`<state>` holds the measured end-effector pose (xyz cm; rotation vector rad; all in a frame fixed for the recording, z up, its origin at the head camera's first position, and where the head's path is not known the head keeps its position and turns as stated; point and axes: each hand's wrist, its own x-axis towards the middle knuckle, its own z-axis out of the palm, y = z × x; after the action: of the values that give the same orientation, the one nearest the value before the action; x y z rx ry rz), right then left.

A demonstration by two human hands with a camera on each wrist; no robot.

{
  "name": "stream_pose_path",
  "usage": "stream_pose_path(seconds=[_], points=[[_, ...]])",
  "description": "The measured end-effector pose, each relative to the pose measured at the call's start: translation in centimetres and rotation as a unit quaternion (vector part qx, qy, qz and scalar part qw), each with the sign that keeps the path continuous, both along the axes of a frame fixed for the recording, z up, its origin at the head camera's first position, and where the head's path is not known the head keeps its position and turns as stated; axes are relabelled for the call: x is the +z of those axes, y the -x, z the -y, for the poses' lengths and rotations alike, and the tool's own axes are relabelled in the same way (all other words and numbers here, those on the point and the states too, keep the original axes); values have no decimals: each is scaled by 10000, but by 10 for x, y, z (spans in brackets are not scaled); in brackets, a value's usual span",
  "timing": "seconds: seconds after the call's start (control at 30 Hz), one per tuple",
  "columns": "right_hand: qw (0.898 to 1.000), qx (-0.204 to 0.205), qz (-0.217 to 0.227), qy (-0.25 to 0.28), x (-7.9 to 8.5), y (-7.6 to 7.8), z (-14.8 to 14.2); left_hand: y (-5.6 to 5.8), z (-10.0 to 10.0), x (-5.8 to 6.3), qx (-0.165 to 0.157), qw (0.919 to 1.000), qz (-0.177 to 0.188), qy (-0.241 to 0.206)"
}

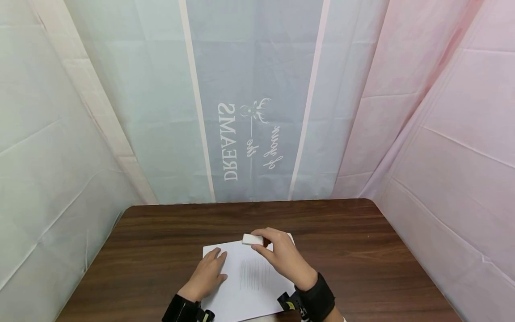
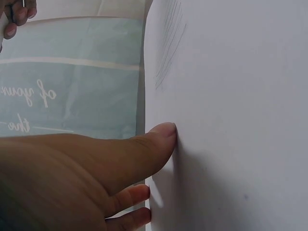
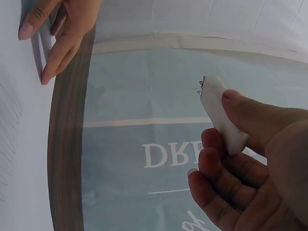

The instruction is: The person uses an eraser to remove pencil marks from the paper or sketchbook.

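Over paper point(image 1: 241, 304), right hand point(image 1: 284, 256) pinches a likely eraser point(image 1: 252, 239), left hand point(image 1: 206, 275) rests outspread

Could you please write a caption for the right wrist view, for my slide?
The right hand pinches a white eraser; the left hand touches pencil-marked paper.

Bright, soft light in my head view; greyer, dimmer wrist views.
On my left wrist feed, the left hand point(image 2: 96, 163) casts a soft shadow across the paper point(image 2: 245, 101); on my right, the table point(image 3: 66, 134) bows with lens distortion.
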<state>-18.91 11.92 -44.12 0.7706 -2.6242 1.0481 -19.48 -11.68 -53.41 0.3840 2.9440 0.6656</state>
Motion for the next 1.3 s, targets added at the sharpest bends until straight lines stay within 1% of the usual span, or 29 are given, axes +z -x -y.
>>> stream_pose_path(seconds=[0.23, 0.43, 0.63, 0.83, 1.17, 1.3], points=[[9998, 3, 191, -53, -6, 4, 2, 1, 0, -1, 57, 9999, 21, 101], [9998, 41, 177, -45, -13, 11, 4, 1, 3, 0, 39, 9999, -93, 72], [9995, 150, 260, -43, -23, 20, 7, 1, 3, 0, 68, 9999, -95, 19], [9992, 219, 337, -38, -37, 27, 8, 2, 2, -2, 4, 10000, -9, -31], [9991, 91, 406, -110, -50, 40, 19, 1, 2, -2, -77, 9999, -21, -131], [9988, 130, 459, -133, -56, 43, 21, 2, 3, -2, -65, 9999, -8, -153]])
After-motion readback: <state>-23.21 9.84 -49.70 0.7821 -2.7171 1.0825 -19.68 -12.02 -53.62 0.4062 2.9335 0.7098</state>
